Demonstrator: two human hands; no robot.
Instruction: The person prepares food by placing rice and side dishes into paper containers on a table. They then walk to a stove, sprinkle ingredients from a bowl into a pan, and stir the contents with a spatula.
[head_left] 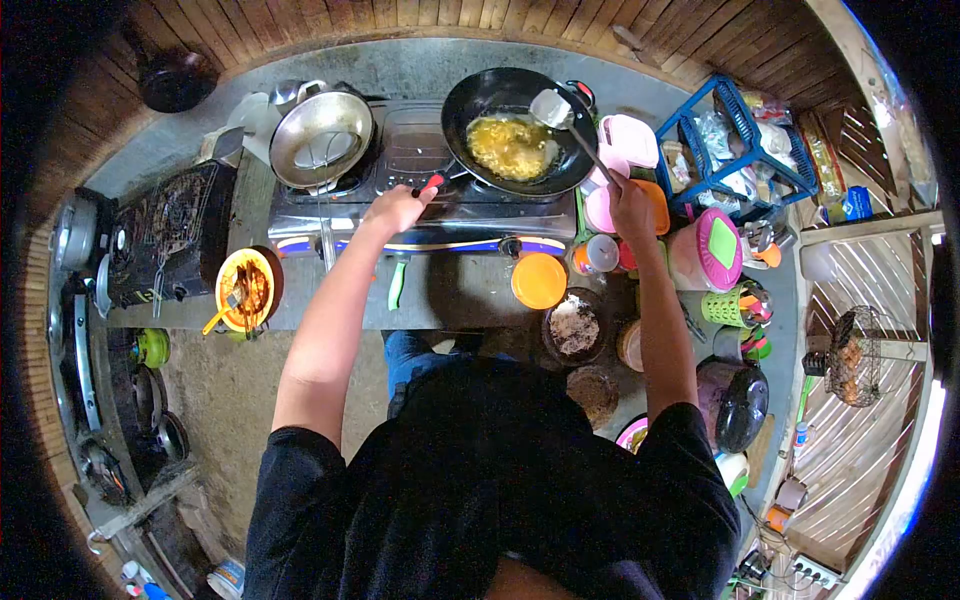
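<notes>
A black wok [460, 110] sits on the right side of the gas stove [420, 217]. Yellow, frothy food that looks like egg [510, 147] lies in it. My left hand [396, 210] is closed round the wok's red-tipped handle at the front left. In my right hand [629, 207] is the dark handle of a spatula [551, 108]; its pale blade is inside the wok, by the food's upper right edge. A second, lighter pan [320, 140] stands on the left burner with a long metal utensil across it.
Left of the stove are an orange bowl [226, 283] of dark red sauce and a black grill [175, 235]. An orange lid [539, 280] and a green-handled tool [397, 286] lie at the front. Pink containers [630, 140] and a blue basket [735, 110] crowd the right.
</notes>
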